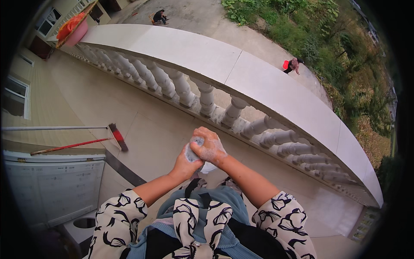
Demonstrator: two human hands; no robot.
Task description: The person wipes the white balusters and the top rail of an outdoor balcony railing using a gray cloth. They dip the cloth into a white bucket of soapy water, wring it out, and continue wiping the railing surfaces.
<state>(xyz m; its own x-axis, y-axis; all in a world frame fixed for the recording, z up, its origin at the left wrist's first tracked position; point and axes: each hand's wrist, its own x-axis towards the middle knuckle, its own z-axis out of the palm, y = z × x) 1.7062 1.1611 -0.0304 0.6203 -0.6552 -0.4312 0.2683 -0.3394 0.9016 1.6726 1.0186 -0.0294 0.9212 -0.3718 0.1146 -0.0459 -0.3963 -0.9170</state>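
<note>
My left hand [185, 166] and my right hand [209, 147] are pressed together in front of me, squeezing a wadded bluish-grey cloth [192, 154] between them. White suds cover the cloth and spread over the back of my right hand and wrist. Most of the cloth is hidden by my fingers, so its exact kind cannot be told. Just beneath my hands, part of a white container [209, 167] shows; its contents are out of sight.
A pale balustrade [233, 68] curves across ahead of me. At its far left end sits a pink basin [77, 34] beside something orange. On my left are a red-and-black broom [118, 137] and a grey-white panel [55, 187]. Two people are on the ground below.
</note>
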